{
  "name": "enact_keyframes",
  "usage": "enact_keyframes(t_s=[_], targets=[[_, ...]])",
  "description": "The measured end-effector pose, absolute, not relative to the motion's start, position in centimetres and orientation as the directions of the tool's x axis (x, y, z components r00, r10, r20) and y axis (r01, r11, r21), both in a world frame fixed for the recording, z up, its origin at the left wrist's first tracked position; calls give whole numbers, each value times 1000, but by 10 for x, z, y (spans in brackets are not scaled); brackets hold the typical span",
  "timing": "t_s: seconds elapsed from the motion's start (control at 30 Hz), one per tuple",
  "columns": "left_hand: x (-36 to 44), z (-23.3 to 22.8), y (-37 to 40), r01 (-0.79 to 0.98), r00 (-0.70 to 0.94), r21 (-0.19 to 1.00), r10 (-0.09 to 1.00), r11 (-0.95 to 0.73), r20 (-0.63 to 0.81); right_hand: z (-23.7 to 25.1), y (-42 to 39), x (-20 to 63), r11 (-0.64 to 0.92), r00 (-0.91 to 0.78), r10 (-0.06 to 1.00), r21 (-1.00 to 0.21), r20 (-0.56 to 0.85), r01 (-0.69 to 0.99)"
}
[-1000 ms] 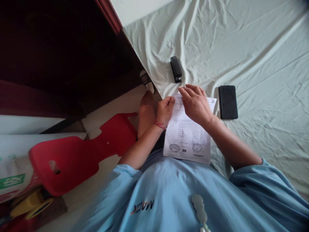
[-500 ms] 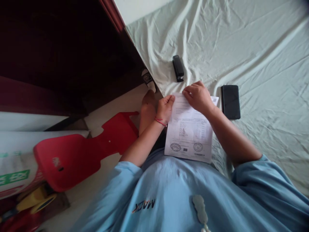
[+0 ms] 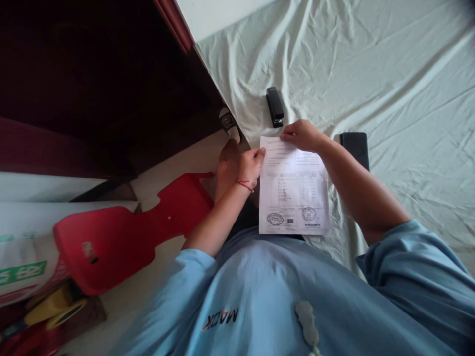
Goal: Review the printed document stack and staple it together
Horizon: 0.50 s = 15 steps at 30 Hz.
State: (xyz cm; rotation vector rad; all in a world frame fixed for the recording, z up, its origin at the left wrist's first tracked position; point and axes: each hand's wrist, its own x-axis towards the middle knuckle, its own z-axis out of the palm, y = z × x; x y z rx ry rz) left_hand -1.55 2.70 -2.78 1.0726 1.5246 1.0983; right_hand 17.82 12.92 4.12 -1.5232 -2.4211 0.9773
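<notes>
A printed paper sheet [image 3: 297, 190] with two round stamps along its near end lies across my lap and the cloth's edge. My left hand [image 3: 250, 165] pinches its left edge near the far corner, thumb on top. At the far edge, my right hand [image 3: 302, 136] grips the paper between thumb and fingers; its wrist hides the far right corner. Whether more sheets lie beneath cannot be made out. Just beyond the paper rests a black stapler [image 3: 275, 106], touched by neither hand.
Beside my right forearm a black phone [image 3: 355, 147] lies partly covered on the wrinkled pale cloth [image 3: 401, 99]. To my left are a red plastic chair [image 3: 111, 242], a white sack [image 3: 22, 252] and a dark wooden cabinet [image 3: 122, 113].
The paper has shifted slightly away from me and turned straighter. My right hand has moved up to its far edge, and my right forearm now covers part of the phone.
</notes>
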Motion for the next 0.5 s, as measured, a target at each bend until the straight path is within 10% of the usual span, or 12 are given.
enact_keyframes(t_s=[0.5], targets=[[-32, -29, -45, -28, 148, 875, 868, 483, -474, 15, 136, 194, 214, -409, 903, -688, -130, 693]])
